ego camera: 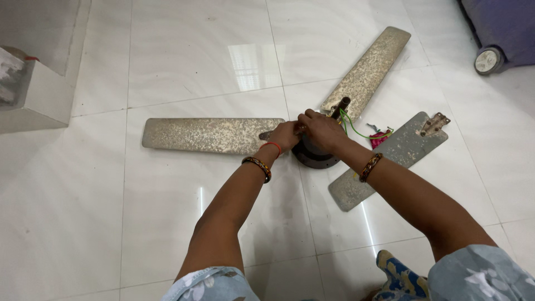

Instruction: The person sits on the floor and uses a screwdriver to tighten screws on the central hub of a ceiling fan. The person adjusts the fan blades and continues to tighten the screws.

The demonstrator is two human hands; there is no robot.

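Hands (pixel 306 131) pinched together on the fan motor (pixel 316 153), near loose green wires (pixel 356 131) likely to snag and tear if tugged.

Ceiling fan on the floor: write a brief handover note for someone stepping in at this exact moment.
Left hand rests on the dark motor hub at the root of the left blade.
Right hand is on top of the hub beside the short rod and green wires; its grip is hidden.
Far blade sits at the hub.
Third blade lies loose, bracket free.
Remaining: unclear.
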